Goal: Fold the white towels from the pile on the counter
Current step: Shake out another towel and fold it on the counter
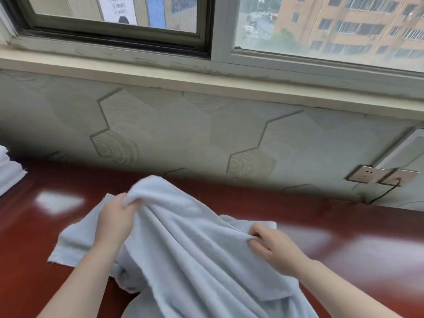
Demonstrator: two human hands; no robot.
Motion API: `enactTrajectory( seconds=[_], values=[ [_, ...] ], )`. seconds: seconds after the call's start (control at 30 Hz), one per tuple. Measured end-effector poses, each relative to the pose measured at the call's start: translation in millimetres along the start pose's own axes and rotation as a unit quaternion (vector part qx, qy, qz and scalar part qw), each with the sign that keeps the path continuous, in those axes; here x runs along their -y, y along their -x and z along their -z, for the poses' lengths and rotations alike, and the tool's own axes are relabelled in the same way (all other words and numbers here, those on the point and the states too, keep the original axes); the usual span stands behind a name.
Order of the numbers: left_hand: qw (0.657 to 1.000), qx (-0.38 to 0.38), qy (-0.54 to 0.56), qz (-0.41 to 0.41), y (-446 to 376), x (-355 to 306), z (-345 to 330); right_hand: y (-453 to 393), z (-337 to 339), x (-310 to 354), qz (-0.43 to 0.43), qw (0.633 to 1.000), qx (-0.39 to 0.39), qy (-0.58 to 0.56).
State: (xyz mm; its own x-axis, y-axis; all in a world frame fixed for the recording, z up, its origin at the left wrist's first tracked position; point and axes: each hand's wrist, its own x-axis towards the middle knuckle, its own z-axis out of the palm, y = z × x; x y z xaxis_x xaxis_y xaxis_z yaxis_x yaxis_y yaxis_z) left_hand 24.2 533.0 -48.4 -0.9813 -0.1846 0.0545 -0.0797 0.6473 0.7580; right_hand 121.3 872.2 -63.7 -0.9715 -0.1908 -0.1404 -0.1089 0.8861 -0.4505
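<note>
Towel [195,244] lies rumpled on the surface [344,237]; left hand [114,216] and right hand [273,246] each grip bunched cloth.

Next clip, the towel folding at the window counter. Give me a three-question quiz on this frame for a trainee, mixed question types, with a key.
1. True or false: the left hand and the right hand each grip the same towel.
2. Where do the stacked white towels sit?
A. at the counter's left edge
B. on the window sill
C. beside the wall socket
3. Fill in: a dark cable runs from the ____ down to the counter.

Key:
1. True; both hands pinch folds of the bunched, unfolded towel.
2. A
3. wall socket
</note>
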Motion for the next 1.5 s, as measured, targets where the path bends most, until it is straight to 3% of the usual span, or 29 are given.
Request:
enactTrajectory(
  seconds=[0.03,0.1,0.17,0.2,0.23,0.3,0.43,0.5,0.6,0.63,0.7,0.8,0.87,0.93,0.97,1.03,1.13,1.2,1.27,1.3,1.33,1.37,1.43,1.5],
  values=[
    [0.997,-0.072,0.021,0.002,1.7,-4.7,-2.2,2.2,2.5,11.6,0.024,1.0,0.007,-0.018],
    [0.971,-0.21,0.097,0.051,-1.0,-12.3,-1.3,7.7,5.8,25.4,0.07,0.993,0.092,0.036],
    [0.901,-0.326,0.248,0.139,-16.8,-1.4,8.8,10.6,11.1,20.7,0.045,0.967,0.189,0.167],
    [0.853,-0.357,0.329,0.19,-26.8,11.9,15.6,10.2,14.3,10.4,0.012,0.947,0.226,0.23],
    [0.834,-0.365,0.344,0.228,-35.9,28.5,19.6,9.0,18.6,-2.5,-0.022,0.929,0.248,0.275],
    [0.861,-0.346,0.284,0.242,-30.7,39.4,22.0,5.8,26.7,-28.2,-0.078,0.909,0.246,0.328],
    [0.869,-0.362,0.255,0.221,-2.4,23.5,12.0,-6.1,44.8,-51.8,-0.256,0.917,0.118,0.281],
    [0.882,-0.331,0.241,0.234,9.7,17.3,8.1,-11.1,52.5,-59.2,-0.339,0.906,0.076,0.244],
    [0.944,-0.245,0.149,0.161,26.8,22.4,0.6,-8.5,59.4,-74.3,-0.357,0.885,0.008,0.299],
    [0.961,-0.195,0.156,0.121,33.7,22.6,-1.0,-5.2,58.6,-76.7,-0.344,0.873,0.003,0.346],
    [0.973,-0.01,0.215,0.078,45.0,27.6,-7.6,7.7,43.0,-78.9,-0.324,0.856,0.03,0.402],
    [0.917,0.29,0.249,0.118,50.8,26.3,-12.6,19.5,13.1,-64.7,-0.321,0.853,0.12,0.393],
    [0.863,0.435,0.224,0.126,54.8,14.1,-13.1,9.2,2.4,-33.9,-0.306,0.861,0.155,0.376],
    [0.819,0.51,0.235,0.119,57.7,-0.4,-17.8,-5.0,-10.7,8.3,-0.202,0.935,0.148,0.251],
    [0.8,0.533,0.25,0.116,60.2,-10.4,-20.1,-8.7,-14.1,36.9,-0.133,0.971,0.158,0.125],
    [0.781,0.564,0.254,0.086,62.8,-31.7,-23.1,-9.6,-17.7,89.3,-0.035,0.978,0.164,-0.121],
    [0.772,0.585,0.248,0.032,50.9,-47.3,-18.0,3.3,-19.7,110.1,-0.066,0.974,0.066,-0.208],
    [0.792,0.558,0.246,0.031,34.5,-45.5,-17.6,18.3,-13.6,97.3,-0.062,0.937,-0.022,-0.344],
    [0.855,0.477,0.202,0.021,17.6,-35.4,-28.8,35.5,-4.5,71.1,-0.108,0.864,-0.154,-0.468],
    [0.884,0.45,0.128,-0.001,12.9,-29.4,-37.7,44.1,-0.8,54.0,-0.137,0.826,-0.218,-0.501],
    [0.89,0.452,0.01,-0.051,12.0,-24.3,-47.4,51.7,1.7,37.5,-0.161,0.798,-0.272,-0.513],
    [0.869,0.467,-0.118,-0.111,16.2,-18.3,-57.8,56.6,4.6,24.6,-0.183,0.784,-0.307,-0.507],
    [0.817,0.484,-0.257,-0.179,32.5,-2.2,-77.4,59.4,10.3,12.9,-0.223,0.789,-0.325,-0.471],
    [0.846,0.428,-0.253,-0.192,48.5,13.5,-88.7,56.2,10.8,11.3,-0.258,0.816,-0.296,-0.423]
  ],
)
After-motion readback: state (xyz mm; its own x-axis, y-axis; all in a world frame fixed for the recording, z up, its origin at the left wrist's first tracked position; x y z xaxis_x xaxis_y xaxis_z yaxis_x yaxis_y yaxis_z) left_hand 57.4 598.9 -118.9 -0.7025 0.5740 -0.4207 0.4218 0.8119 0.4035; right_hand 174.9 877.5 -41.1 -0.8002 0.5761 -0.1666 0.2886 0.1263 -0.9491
